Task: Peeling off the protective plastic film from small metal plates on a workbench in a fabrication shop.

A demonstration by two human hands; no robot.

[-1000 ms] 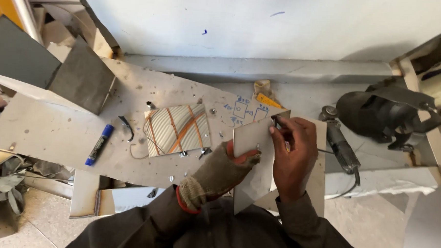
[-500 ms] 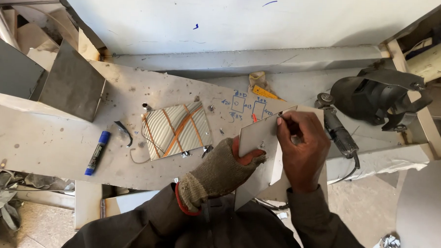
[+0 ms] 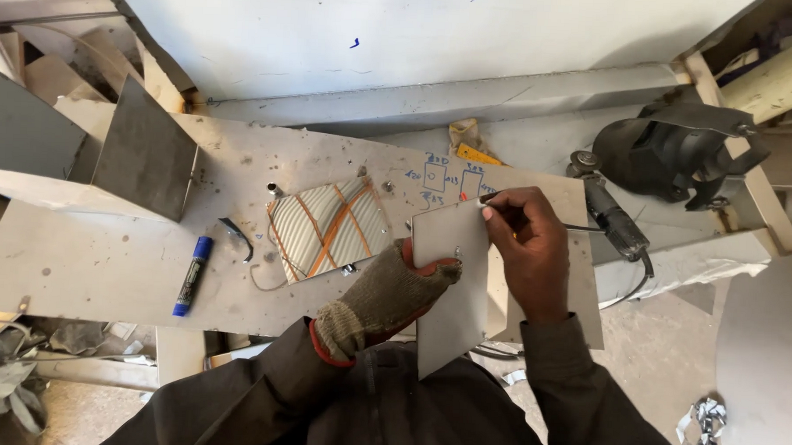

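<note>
A broad, scuffed grey sheet-metal worktop [image 3: 105,265] spans the view, with a folded grey metal box section [image 3: 144,157] standing at its left end. At the right edge lies a black welding mask [image 3: 670,153], and just beside it a black angle grinder [image 3: 611,223] with its cable trailing off the bench. Near the middle lies a square ribbed panel with orange stripes [image 3: 327,226].

A small pale rectangular metal plate [image 3: 450,295] is held over the bench's near edge — tilted, its lower corner hanging past the worktop. The left hand [image 3: 385,297], in a worn knitted glove, is closed on the plate's left edge. The bare right hand [image 3: 527,249] rests on the plate's top right corner, fingers pinched round a thin dark marking tool [image 3: 493,200].

A blue-capped marker pen [image 3: 192,275] lies well apart to the left.
</note>
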